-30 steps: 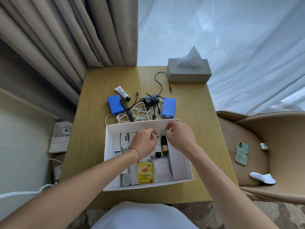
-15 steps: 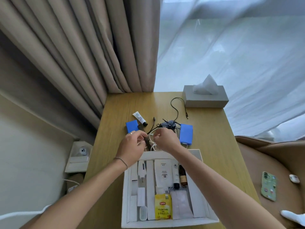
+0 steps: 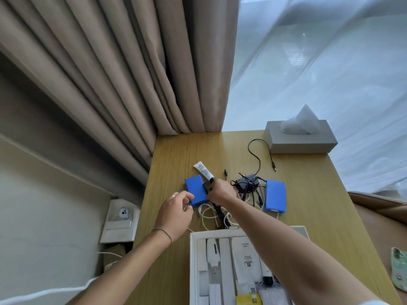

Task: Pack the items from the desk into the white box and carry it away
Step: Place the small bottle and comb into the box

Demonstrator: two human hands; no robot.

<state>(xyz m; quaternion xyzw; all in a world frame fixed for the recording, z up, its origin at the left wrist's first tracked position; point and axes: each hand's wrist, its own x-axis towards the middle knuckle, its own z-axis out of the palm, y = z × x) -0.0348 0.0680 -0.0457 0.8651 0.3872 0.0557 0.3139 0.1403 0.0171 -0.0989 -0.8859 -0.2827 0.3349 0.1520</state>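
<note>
Both hands moved leftward: right hand [image 3: 221, 193] grips the black comb [image 3: 207, 187]; left hand [image 3: 176, 211], fingers loosely curled, touches one of two blue boxes [image 3: 196, 193].

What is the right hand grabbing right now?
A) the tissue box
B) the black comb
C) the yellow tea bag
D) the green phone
B: the right hand is closed around the black comb, whose teeth show beside the left blue box, while the tissue box sits untouched at the desk's far corner.
</note>
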